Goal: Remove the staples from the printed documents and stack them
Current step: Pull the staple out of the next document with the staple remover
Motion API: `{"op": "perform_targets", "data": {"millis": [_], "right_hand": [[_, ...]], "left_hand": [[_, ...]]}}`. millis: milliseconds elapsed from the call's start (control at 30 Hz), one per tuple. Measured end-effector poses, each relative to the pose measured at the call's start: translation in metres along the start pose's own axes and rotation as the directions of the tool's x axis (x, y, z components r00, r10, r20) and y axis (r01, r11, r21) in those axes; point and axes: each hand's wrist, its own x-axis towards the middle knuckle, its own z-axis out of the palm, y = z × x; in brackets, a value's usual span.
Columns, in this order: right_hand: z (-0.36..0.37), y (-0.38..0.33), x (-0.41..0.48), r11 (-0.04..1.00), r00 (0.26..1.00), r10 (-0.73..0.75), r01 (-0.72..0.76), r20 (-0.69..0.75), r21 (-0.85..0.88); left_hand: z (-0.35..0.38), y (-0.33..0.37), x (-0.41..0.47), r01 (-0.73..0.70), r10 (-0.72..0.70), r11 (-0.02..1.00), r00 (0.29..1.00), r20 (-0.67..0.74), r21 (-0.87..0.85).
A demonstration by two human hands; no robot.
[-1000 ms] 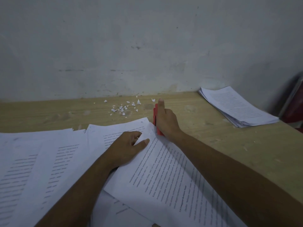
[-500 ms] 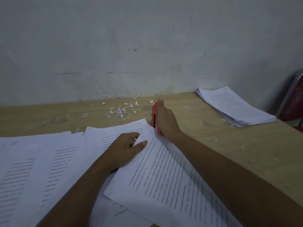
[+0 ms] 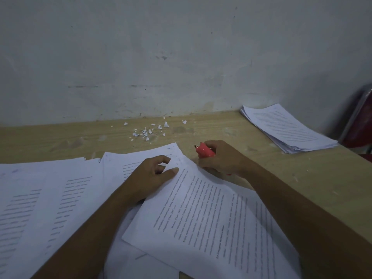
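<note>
Above desk [image 3: 306, 178], left hand [image 3: 149, 176] pinches document [image 3: 211, 218]; right hand [image 3: 223, 158] grips red tool [image 3: 204, 151].

A single head-worn camera looks forward and down from just behind the left hand [image 3: 149, 178] and right hand [image 3: 221, 158], close above both hands. Beyond them it takes in the pale wooden table [image 3: 60, 137] and the grey plaster wall [image 3: 181, 57], which it faces.

We record one printed document [image 3: 211, 218] askew on loose sheets [image 3: 40, 198], its top corner pinched by the left hand [image 3: 149, 178]. The right hand [image 3: 223, 160] grips a red staple remover [image 3: 204, 151]; a stack [image 3: 287, 129] lies far right.
</note>
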Motion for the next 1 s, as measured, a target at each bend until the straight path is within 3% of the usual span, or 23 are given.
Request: {"op": "perform_targets", "data": {"millis": [67,167,233,333,433,633,1000], "right_hand": [[0.0,0.002,-0.003,0.998,0.999,-0.007,0.005,0.038,0.065],[0.001,0.002,-0.005,0.996,0.998,-0.036,0.031,0.06,0.089],[0.002,0.0,-0.006,0.998,0.996,-0.043,0.04,0.074,0.049],[0.003,0.001,-0.007,0.997,0.996,-0.058,0.055,0.067,0.046],[0.005,0.006,-0.011,0.987,0.997,-0.064,0.056,0.049,0.149],[0.011,0.012,-0.013,0.971,0.989,-0.148,0.15,-0.024,0.186],[0.013,0.014,-0.018,0.948,0.975,-0.222,0.218,-0.01,0.234]], "left_hand": [[0.0,0.003,0.001,0.002,-0.001,0.997,1.0,-0.009,0.071],[0.002,0.001,0.007,-0.033,0.052,0.948,0.997,-0.053,0.316],[0.005,0.001,0.009,-0.06,0.087,0.94,0.994,-0.065,0.337],[0.01,-0.004,0.01,-0.055,0.084,0.958,0.992,-0.094,0.28],[0.013,-0.007,0.008,-0.023,0.049,0.98,0.991,-0.128,0.199],[0.016,0.002,0.001,0.024,-0.026,0.995,0.999,-0.029,-0.093],[0.013,0.004,-0.003,-0.071,0.068,0.984,0.997,-0.027,-0.165]]}}
